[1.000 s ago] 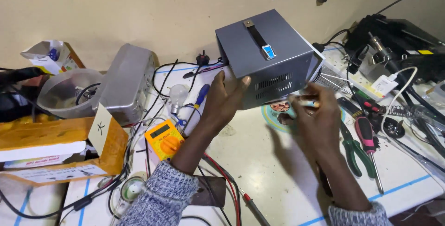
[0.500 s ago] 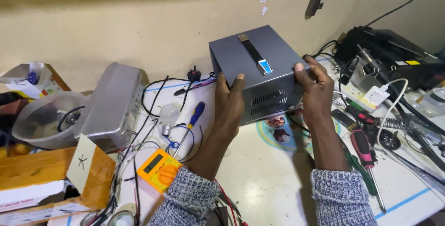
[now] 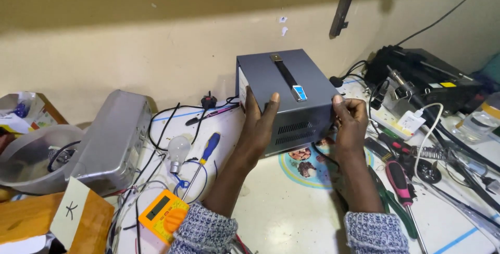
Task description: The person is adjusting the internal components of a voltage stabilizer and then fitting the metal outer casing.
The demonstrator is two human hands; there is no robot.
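Gripping a grey metal box point(image 3: 284, 95) from both sides, the left hand point(image 3: 260, 124) and right hand point(image 3: 350, 126) are closed around its lower vented face, holding it tilted over the counter point(image 3: 281, 212), above a round sticker point(image 3: 304, 165), near a light bulb point(image 3: 178, 150) and blue-handled screwdriver point(image 3: 208, 149).

A white paper tag point(image 3: 73, 211) leaned on a brown box point(image 3: 31, 222) at lower left. The orange meter point(image 3: 164, 215) beside it showed a grey-green screen point(image 3: 158, 207).
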